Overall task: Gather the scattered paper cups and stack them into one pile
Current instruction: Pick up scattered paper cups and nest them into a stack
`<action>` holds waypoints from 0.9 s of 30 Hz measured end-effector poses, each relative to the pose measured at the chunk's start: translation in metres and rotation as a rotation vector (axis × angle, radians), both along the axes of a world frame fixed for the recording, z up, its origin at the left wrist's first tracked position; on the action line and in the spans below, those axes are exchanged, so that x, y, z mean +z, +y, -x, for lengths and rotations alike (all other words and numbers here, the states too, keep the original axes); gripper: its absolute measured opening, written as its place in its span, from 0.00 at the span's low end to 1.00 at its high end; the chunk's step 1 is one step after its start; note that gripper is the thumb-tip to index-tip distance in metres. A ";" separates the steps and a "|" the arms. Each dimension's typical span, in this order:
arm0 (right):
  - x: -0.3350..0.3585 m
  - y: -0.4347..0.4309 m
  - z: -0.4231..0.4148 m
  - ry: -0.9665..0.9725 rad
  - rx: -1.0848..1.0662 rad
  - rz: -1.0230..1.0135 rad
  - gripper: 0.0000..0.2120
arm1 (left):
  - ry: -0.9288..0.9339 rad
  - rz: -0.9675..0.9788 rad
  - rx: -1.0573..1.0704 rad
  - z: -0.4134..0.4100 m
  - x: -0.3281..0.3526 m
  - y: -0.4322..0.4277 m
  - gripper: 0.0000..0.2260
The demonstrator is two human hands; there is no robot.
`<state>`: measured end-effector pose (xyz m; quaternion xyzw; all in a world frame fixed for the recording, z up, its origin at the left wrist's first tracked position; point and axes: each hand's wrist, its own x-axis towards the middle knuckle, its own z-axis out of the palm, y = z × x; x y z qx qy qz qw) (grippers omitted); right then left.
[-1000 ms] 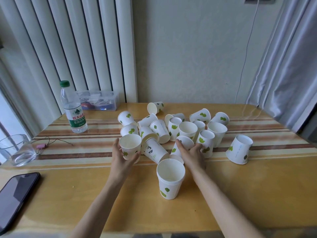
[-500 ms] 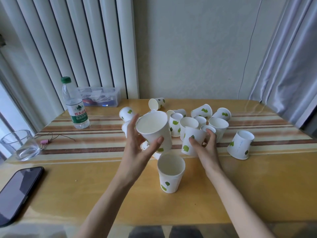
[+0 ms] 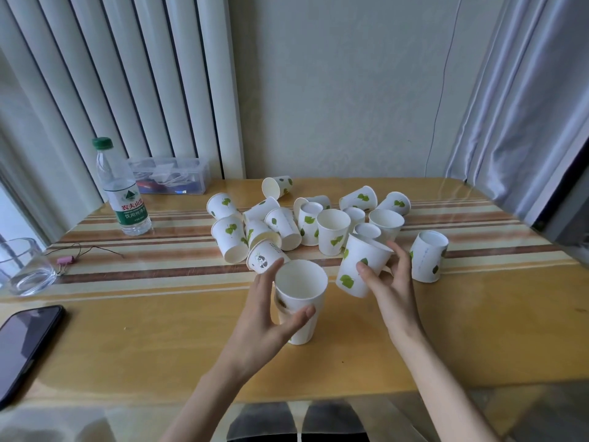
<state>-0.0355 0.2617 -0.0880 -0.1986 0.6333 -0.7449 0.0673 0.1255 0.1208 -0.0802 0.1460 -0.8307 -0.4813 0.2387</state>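
Several white paper cups with green leaf prints (image 3: pixel 331 231) lie and stand scattered across the middle of the wooden table (image 3: pixel 159 330). Nearer to me stands an upright cup stack (image 3: pixel 301 283), one cup nested in another. My left hand (image 3: pixel 264 320) wraps it, with fingers on its left side and the thumb on its front. My right hand (image 3: pixel 390 291) holds another paper cup (image 3: pixel 358 266) just right of the stack, lifted and tilted with its mouth up and to the right. A cup with a small panda print (image 3: pixel 263 258) lies behind my left fingers.
A water bottle (image 3: pixel 122 199) and a clear plastic box (image 3: pixel 172 180) stand at the back left. A glass (image 3: pixel 22 266) and a pink clip on a wire (image 3: pixel 65 260) sit at the left edge, a phone (image 3: pixel 22 342) at the near left. One cup (image 3: pixel 428 260) stands apart on the right.
My left hand has brought its cup down into the standing cup in front of me. My right hand has lifted a cup from the cluster and tilted it toward the stack.
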 end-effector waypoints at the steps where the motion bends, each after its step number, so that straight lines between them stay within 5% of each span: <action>1: -0.001 0.000 -0.002 0.000 0.002 -0.004 0.28 | -0.005 -0.007 -0.004 -0.001 -0.001 0.002 0.36; 7: 0.008 0.001 -0.015 0.029 0.052 0.065 0.28 | 0.020 -0.153 0.039 0.001 -0.006 0.004 0.27; 14: 0.047 -0.015 -0.047 0.219 0.223 0.202 0.29 | 0.012 -0.179 -0.037 0.001 -0.014 -0.006 0.38; 18: 0.042 -0.026 -0.052 0.304 0.301 0.025 0.30 | -0.015 -0.195 -0.038 -0.006 -0.026 -0.009 0.46; 27: 0.009 -0.020 -0.057 0.169 0.523 -0.277 0.27 | -0.074 -0.196 -0.039 -0.013 -0.038 -0.021 0.30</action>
